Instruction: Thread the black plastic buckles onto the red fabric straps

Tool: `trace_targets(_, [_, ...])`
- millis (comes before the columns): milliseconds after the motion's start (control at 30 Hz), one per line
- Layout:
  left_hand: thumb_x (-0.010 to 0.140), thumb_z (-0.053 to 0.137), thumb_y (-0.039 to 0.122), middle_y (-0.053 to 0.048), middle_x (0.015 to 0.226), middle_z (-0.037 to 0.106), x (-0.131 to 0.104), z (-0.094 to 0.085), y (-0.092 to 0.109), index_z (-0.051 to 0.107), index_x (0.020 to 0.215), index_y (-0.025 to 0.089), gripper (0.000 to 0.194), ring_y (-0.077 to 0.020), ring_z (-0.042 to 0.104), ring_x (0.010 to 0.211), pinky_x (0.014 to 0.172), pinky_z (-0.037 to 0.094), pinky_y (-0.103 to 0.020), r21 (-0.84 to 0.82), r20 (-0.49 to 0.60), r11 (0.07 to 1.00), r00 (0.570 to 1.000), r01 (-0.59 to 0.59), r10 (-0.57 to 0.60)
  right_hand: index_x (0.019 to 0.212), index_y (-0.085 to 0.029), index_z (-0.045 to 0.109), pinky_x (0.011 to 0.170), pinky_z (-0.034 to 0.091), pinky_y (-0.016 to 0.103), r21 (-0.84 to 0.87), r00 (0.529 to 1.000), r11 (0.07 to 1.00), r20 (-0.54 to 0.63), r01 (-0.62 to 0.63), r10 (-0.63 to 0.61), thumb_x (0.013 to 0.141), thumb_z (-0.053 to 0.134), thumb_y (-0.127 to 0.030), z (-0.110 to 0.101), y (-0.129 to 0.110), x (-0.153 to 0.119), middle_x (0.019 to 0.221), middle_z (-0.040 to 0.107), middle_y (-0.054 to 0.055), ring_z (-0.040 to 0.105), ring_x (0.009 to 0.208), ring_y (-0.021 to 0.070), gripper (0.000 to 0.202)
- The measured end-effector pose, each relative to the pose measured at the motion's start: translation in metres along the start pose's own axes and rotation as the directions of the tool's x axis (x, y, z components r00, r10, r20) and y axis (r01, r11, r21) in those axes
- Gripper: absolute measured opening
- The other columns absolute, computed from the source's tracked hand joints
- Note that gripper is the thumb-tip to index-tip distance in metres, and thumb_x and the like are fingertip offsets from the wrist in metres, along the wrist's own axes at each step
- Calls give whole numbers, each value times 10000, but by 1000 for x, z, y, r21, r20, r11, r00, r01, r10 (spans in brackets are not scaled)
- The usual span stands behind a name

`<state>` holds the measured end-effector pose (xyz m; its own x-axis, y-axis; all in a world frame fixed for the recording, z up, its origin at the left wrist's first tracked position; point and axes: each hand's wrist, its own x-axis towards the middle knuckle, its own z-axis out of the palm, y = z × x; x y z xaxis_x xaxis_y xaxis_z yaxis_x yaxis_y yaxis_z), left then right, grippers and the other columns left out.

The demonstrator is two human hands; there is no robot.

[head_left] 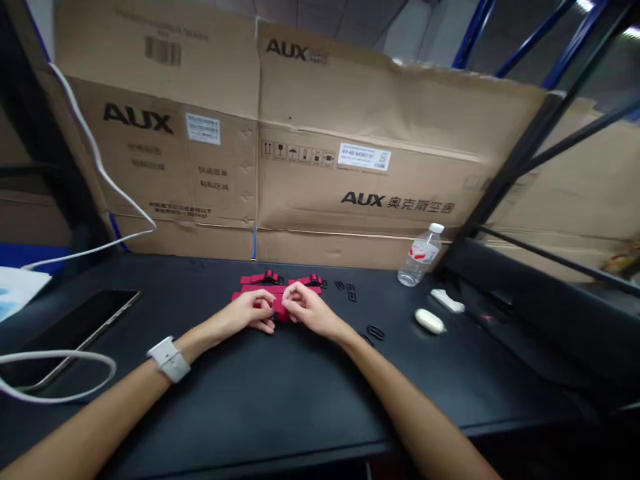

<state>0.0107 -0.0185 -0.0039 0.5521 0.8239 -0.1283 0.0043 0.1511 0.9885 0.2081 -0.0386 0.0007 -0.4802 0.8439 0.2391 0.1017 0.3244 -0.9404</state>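
Both hands meet over the middle of the dark tabletop. My left hand (254, 311) pinches one side of a red webbing strap (281, 308), its fingers curled. On the other side, my right hand (306, 308) grips the same strap between thumb and fingers. Just beyond them lie more red straps (260, 277) with black buckles, one pair side by side. Several small black plastic buckles (352, 293) rest to the right of the straps. Nearer my right wrist sits a black oval ring (375, 332), with another dark piece partly hidden by the forearm.
A clear plastic bottle (421, 256) stands at the back right, near a white oval case (429, 321) and a small white object (447, 301). To the left are a large dark phone or tablet (75, 333) and a white cable (95, 143). Cardboard boxes (325, 200) wall the back.
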Motion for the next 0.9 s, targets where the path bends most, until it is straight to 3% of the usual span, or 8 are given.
trace_targets(167, [694,729,277,55,653,553,0,-1,-2,538,920,145,324,-188,696,663,702,581,-353,2,12,1000,1000,-25,25,1005,-206,454,553,357,187,-172,996,985,-78,19,-33,792,537,-178,1,1,-1,715,484,-56,445,581,75,230])
trace_targets(433, [702,740,274,19,743,601,2,-4,-6,504,894,157,327,-198,703,660,698,576,-375,-3,62,999,997,-33,33,1036,-203,469,555,387,191,-403,997,914,-52,37,-63,781,560,-188,7,-7,-4,711,548,-45,518,614,95,272])
trace_targets(667, [746,710,316,4,734,621,-1,-5,-2,488,899,161,311,-210,706,686,710,571,-396,-28,121,1000,992,-13,17,1045,-217,466,456,380,155,-372,998,928,-46,12,-32,825,513,-171,10,-9,-6,697,530,-58,493,499,62,230])
trace_targets(900, [739,732,293,-6,797,631,-7,-2,2,484,870,162,310,-184,692,727,753,554,-376,-57,173,998,985,-1,11,1052,-213,486,484,391,164,-447,998,894,-20,42,-58,841,500,-146,14,-8,-7,695,549,-55,503,505,65,221])
